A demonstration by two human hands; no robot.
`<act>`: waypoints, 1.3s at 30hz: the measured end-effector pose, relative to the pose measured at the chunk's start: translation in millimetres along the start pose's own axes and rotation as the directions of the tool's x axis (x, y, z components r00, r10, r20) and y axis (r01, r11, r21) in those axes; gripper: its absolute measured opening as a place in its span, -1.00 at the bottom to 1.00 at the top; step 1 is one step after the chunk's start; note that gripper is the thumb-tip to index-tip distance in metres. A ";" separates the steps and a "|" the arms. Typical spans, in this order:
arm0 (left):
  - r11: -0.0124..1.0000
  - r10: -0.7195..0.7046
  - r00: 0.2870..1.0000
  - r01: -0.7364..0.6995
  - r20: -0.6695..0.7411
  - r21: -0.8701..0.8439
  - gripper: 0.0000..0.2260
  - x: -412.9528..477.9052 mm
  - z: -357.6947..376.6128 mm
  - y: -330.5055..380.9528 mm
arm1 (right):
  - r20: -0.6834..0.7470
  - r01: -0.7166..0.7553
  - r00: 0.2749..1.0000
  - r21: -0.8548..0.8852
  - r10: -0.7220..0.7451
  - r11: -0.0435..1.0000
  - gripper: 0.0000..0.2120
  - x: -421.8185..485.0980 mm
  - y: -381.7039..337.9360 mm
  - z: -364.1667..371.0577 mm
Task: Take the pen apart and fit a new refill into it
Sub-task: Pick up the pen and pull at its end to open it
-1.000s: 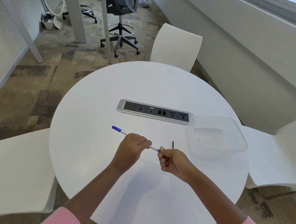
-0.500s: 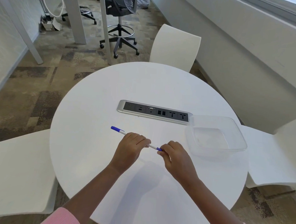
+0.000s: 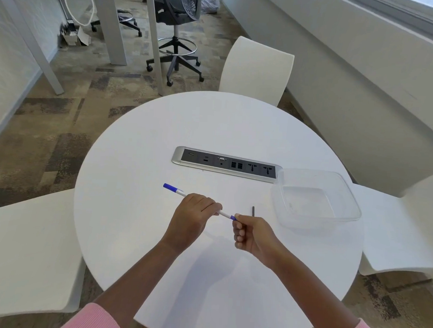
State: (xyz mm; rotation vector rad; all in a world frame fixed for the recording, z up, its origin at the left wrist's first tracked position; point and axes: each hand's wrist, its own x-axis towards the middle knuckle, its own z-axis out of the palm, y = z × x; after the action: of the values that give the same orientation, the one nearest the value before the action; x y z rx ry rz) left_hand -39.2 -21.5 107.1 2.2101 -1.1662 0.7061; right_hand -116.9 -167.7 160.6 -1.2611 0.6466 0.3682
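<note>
A white pen with a blue cap at its far left end is held level above the round white table. My left hand is wrapped around the middle of the barrel. My right hand pinches the blue tip end of the pen, palm turned up, fingers curled. A thin dark refill lies on the table just beyond my right hand, apart from it.
A clear plastic container stands at the right of the table. A silver socket strip is set into the tabletop behind the pen. White chairs stand at the left, far side and right.
My right hand has rolled from palm-down back to palm-up on the pen's tip end, uncovering the dark refill on the table. The left hand has held still.
</note>
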 end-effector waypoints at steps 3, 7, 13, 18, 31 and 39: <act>1.000 -0.002 1.000 0.002 0.003 0.001 -0.84 -0.5 -1.1 -0.2 | -0.075 0.111 0.988 -0.282 -0.137 0.953 -0.60 -2.9 1.1 1.4; 1.000 -0.003 1.000 0.003 0.006 -0.013 -0.90 -2.5 -1.8 -2.7 | -0.002 0.352 0.822 -0.784 -0.570 0.511 -0.84 -4.0 14.4 -2.7; 1.000 0.013 1.000 -0.013 0.011 -0.002 -0.85 -5.8 -1.1 -1.2 | 0.154 0.390 0.650 -0.908 -0.744 0.152 -0.79 1.3 22.4 -6.5; 1.000 0.016 1.000 -0.017 -0.020 -0.026 -0.86 -5.5 0.3 -1.0 | 0.119 0.435 0.721 -0.844 -0.683 0.312 -0.71 -1.8 17.0 -2.5; 0.996 0.064 0.998 -0.064 -0.017 -0.056 -0.91 -4.7 2.1 -1.0 | 0.027 0.054 0.998 -0.148 -0.050 0.987 -0.62 -7.3 3.8 -4.5; 0.999 0.041 0.999 -0.041 0.008 -0.018 -0.86 -6.2 -1.9 -7.3 | 0.090 0.399 0.707 -0.870 -0.702 0.290 -0.87 -1.6 22.8 -6.7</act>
State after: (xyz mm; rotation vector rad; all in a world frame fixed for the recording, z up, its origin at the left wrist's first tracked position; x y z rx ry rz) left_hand -36.4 -13.2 102.9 2.1822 -1.2198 0.7017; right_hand -133.2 -167.5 143.3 -2.4752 0.1763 -0.1976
